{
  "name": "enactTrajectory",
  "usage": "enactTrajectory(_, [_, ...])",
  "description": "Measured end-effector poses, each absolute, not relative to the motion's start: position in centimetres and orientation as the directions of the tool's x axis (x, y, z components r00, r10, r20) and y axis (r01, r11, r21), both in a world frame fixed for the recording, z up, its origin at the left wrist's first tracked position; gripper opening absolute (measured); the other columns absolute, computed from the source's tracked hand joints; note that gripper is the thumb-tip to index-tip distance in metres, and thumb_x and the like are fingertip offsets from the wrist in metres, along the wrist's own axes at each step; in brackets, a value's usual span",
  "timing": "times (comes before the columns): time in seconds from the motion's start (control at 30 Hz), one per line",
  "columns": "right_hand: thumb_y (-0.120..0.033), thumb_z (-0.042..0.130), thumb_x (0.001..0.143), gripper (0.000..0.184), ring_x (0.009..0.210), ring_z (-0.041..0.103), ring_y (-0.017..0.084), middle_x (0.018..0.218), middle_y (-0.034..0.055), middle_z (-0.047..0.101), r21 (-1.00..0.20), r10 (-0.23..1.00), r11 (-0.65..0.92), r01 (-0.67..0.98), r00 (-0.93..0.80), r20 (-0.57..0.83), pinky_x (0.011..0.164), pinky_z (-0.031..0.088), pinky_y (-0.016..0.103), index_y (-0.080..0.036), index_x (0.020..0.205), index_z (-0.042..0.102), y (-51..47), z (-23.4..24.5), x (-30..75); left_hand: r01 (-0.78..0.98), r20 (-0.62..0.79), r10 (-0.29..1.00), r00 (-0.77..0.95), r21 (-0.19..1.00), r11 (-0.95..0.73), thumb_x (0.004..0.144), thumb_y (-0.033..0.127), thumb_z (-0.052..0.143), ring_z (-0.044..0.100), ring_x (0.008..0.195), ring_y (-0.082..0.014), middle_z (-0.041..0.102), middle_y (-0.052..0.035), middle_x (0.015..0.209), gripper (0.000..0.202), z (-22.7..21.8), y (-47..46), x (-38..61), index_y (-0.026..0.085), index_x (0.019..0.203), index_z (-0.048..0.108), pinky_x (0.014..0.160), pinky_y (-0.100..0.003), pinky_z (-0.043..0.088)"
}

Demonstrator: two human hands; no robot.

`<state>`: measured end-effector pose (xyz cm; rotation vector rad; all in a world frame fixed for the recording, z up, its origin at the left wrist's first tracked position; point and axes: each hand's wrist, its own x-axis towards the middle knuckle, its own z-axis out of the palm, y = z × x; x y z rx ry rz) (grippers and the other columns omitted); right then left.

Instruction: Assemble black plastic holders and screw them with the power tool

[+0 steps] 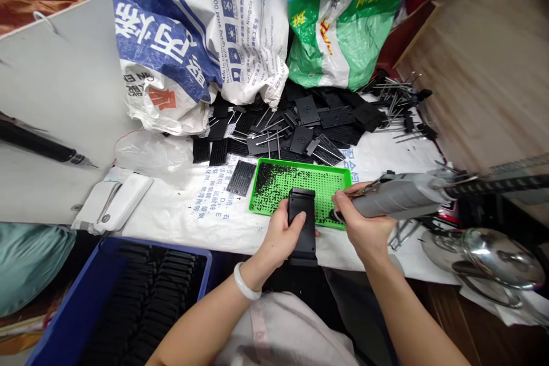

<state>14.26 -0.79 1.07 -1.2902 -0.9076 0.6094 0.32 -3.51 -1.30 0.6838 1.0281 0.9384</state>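
Note:
My left hand [281,231] is closed around a black plastic bracket [305,234], thumb across its face, held upright just in front of the green tray. My right hand [364,226] grips a grey electric screwdriver [394,197], lying sideways with its tip end toward the tray's right part; the tip itself is hard to make out. Many small black screws [278,180] lie in the green perforated tray [251,206], densest at its left. A ridged black plate [241,178] rests on the white sheet left of the tray.
Behind the tray are piled black plates and metal rods [300,126], below a white-blue sack [249,23] and a green sack [343,23]. A blue crate [208,263] of black parts stands lower left. At right is a shiny metal kettle [484,257]; a hanging screwdriver [43,143] is at left.

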Motion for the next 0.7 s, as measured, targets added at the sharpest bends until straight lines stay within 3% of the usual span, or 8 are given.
enactTrajectory(0.23, [-0.027,0.078,0.073,0.025,0.053,0.053,0.013,0.070,-0.0029,0.054,-0.936,0.798,0.347,0.065,0.503,0.331,0.068,0.056,0.039,-0.022,0.084,0.057,-0.6,5.5,13.0,-0.343,-0.421,0.879,0.222,0.811,0.475,0.080,0.042,0.065,0.070,0.063,-0.0210,0.069,-0.0105,0.104,0.035,-1.2,-3.6,0.7,0.023,0.102,0.045,0.052,-0.032,0.053])
enactTrajectory(0.33, [-0.028,0.077,0.074,0.022,0.055,0.054,0.014,0.070,-0.0024,0.054,-0.931,0.801,0.355,0.080,0.488,0.347,0.069,0.056,0.041,-0.022,0.081,0.057,0.1,4.9,12.1,-0.341,-0.415,0.879,0.233,0.812,0.474,0.080,0.041,0.065,0.070,0.062,-0.0203,0.069,-0.0101,0.103,0.035,-1.2,-3.5,0.7,0.022,0.101,0.045,0.052,-0.031,0.053])
enactTrajectory(0.53, [-0.017,0.079,0.071,0.029,0.052,0.049,0.011,0.064,-0.0061,0.049,-0.879,0.820,0.460,-0.124,0.438,0.367,0.062,0.053,0.034,-0.022,0.073,0.050,1.2,3.4,11.6,-0.344,-0.411,0.880,0.236,0.812,0.471,0.080,0.044,0.066,0.069,0.060,-0.0191,0.068,-0.0104,0.104,0.038,-1.1,-3.4,0.6,0.020,0.101,0.045,0.048,-0.028,0.052])
enactTrajectory(0.7, [-0.015,0.074,0.075,0.026,0.048,0.048,0.010,0.062,-0.0070,0.049,-0.867,0.841,0.474,-0.155,0.373,0.393,0.059,0.052,0.031,-0.023,0.075,0.050,1.1,3.2,11.5,-0.374,-0.390,0.885,0.254,0.804,0.462,0.078,0.043,0.068,0.069,0.060,-0.0184,0.069,-0.0100,0.103,0.041,-1.0,-3.5,0.4,0.020,0.102,0.045,0.051,-0.029,0.054])
